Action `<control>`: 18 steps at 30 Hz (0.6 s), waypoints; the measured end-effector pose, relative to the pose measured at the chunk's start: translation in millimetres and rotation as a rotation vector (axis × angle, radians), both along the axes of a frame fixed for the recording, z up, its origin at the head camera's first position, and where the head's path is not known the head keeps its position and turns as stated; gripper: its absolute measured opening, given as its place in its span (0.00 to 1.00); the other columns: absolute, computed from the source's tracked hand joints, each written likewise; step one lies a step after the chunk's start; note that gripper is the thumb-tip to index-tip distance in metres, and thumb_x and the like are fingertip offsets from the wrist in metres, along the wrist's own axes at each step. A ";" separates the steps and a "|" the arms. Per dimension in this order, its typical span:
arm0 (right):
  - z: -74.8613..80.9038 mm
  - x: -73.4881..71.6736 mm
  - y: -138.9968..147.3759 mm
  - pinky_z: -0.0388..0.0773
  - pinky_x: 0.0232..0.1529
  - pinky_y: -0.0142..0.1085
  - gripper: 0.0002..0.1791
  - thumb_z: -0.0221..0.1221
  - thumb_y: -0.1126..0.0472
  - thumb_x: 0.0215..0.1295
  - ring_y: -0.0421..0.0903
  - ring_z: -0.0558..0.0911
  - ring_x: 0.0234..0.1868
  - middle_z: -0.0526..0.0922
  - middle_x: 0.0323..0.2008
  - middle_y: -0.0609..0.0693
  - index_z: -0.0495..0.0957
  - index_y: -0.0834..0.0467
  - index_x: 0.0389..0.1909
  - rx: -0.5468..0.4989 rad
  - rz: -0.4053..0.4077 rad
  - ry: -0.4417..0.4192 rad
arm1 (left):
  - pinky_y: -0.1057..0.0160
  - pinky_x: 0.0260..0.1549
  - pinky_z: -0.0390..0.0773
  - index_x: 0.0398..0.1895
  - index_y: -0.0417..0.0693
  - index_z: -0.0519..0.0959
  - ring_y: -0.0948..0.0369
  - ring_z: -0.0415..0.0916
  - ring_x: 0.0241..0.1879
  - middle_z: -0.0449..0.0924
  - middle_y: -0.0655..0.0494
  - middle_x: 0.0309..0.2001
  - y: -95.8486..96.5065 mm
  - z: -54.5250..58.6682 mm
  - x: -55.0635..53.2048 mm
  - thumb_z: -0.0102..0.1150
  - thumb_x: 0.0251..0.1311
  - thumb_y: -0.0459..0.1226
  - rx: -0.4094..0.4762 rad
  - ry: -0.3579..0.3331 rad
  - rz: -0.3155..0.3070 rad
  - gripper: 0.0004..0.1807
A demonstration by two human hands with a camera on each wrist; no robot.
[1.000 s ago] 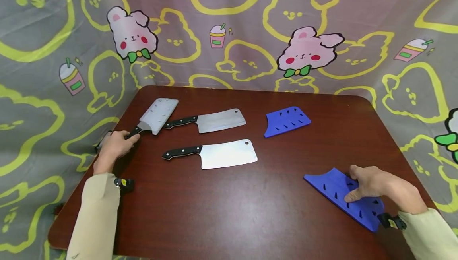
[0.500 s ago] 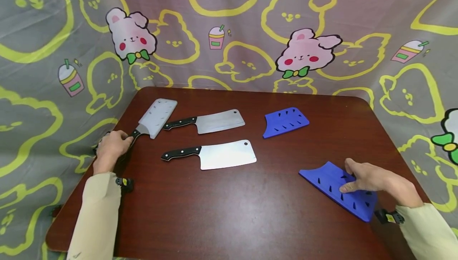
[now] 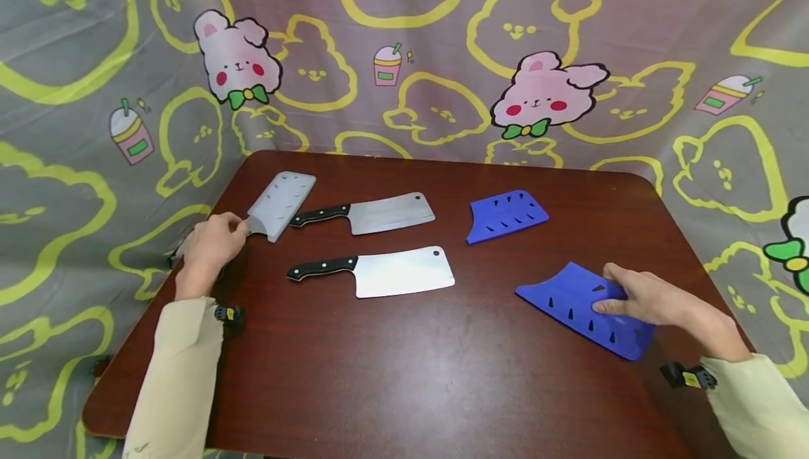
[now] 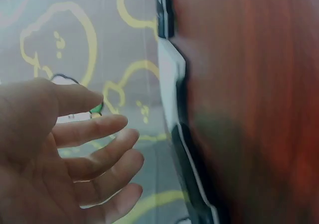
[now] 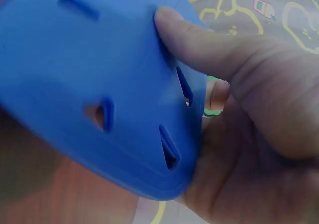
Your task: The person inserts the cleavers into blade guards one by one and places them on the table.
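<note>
My left hand is beside the handle end of a cleaver in a whitish slotted blade guard, at the table's left edge. In the left wrist view its fingers are apart and loosely bent, with nothing between them; whether they touch the handle is hidden. My right hand holds a blue slotted blade guard tilted over the table's right side. In the right wrist view the thumb presses on the guard's face, with the fingers behind it.
Two bare cleavers with black handles lie left of centre, a farther cleaver and a nearer cleaver. A second blue guard lies at the back right. Patterned cloth hangs around the brown table.
My right hand has carried the blue guard away from me and slightly left. The left hand has shifted up along the sheathed cleaver's handle, covering more of it.
</note>
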State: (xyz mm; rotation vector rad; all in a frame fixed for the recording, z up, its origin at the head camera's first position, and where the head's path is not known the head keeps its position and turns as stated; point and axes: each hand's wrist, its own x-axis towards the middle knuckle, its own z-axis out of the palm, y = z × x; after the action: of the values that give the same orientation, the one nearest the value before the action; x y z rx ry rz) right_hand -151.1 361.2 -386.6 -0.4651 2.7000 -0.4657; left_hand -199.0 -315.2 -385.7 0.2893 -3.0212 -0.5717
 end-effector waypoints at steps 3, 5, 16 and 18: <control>5.3 -0.7 -1.4 0.61 0.19 0.32 0.21 0.62 0.51 0.57 0.35 0.64 0.18 0.60 0.21 0.44 0.60 0.56 0.36 -0.037 0.048 0.024 | 0.53 0.24 0.66 0.50 0.38 0.74 0.47 0.71 0.29 0.77 0.39 0.38 10.6 4.9 -0.9 0.43 0.66 0.48 0.005 0.026 -0.040 0.23; 9.6 -1.8 -3.8 0.64 0.20 0.31 0.18 0.62 0.56 0.58 0.35 0.67 0.17 0.62 0.22 0.45 0.61 0.56 0.37 -0.054 0.060 0.024 | 0.55 0.22 0.65 0.50 0.39 0.75 0.49 0.70 0.27 0.78 0.40 0.36 18.4 9.1 -1.3 0.44 0.66 0.50 0.017 0.041 -0.067 0.24; 18.9 -4.2 -14.9 0.63 0.24 0.30 0.17 0.62 0.68 0.55 0.34 0.68 0.24 0.67 0.24 0.41 0.67 0.51 0.40 -0.021 0.116 0.187 | 0.54 0.24 0.67 0.51 0.43 0.76 0.50 0.73 0.27 0.80 0.44 0.34 58.9 24.9 -6.3 0.46 0.65 0.50 0.041 0.064 -0.180 0.22; 19.1 -4.3 -15.3 0.63 0.24 0.30 0.17 0.63 0.68 0.55 0.34 0.68 0.23 0.68 0.23 0.41 0.67 0.50 0.40 -0.034 0.109 0.220 | 0.55 0.24 0.67 0.49 0.45 0.77 0.51 0.73 0.27 0.80 0.45 0.32 66.4 26.0 -5.8 0.48 0.65 0.49 0.044 0.073 -0.205 0.21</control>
State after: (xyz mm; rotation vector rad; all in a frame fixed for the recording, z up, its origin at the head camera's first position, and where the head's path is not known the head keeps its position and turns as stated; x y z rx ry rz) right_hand -155.5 345.9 -367.5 -0.7071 2.8603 -0.4549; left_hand -204.8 -248.8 -359.6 -0.0405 -2.9898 -0.6475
